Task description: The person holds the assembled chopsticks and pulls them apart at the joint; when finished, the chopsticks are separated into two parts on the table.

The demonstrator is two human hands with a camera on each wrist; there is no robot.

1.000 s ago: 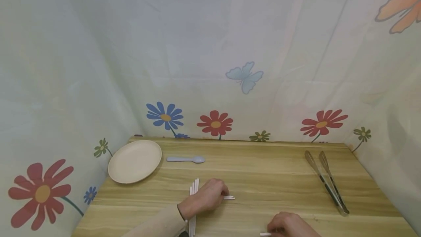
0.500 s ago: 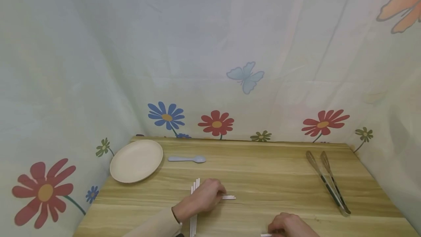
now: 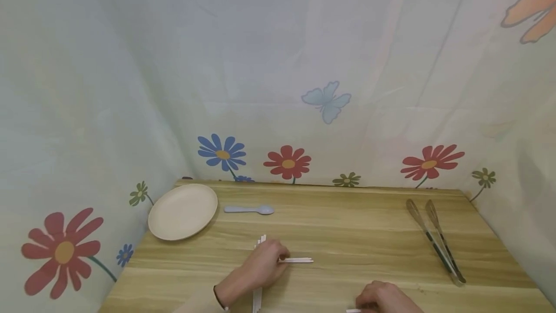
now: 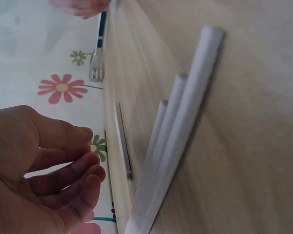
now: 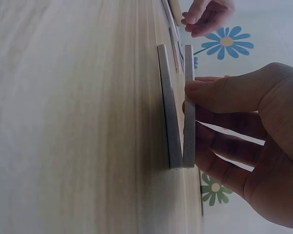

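Note:
My left hand point(image 3: 262, 264) is just over several long white sticks point(image 3: 257, 298) on the wooden table. Its fingers are loosely curled, and the left wrist view shows nothing between thumb and fingertips. A short white stick point(image 4: 121, 141) lies apart from the longer ones point(image 4: 185, 102); in the head view, the short white sticks point(image 3: 299, 260) are just right of my left fingers. At the front edge of the head view, my right hand point(image 3: 384, 296) pinches a white stick point(image 5: 189, 117) between thumb and fingers. Close beside that one is a second white stick point(image 5: 170, 112).
A round cream plate point(image 3: 182, 211) stands at the back left, with a pale blue spoon point(image 3: 249, 209) to its right. Metal tongs point(image 3: 436, 243) with dark handles lie at the right. A flowered curtain point(image 3: 278, 62) encloses the table's back and sides.
My left hand has drawn back leftward from the short white sticks, so more of them shows. My right hand stays about where it was. The whole head view has shifted slightly.

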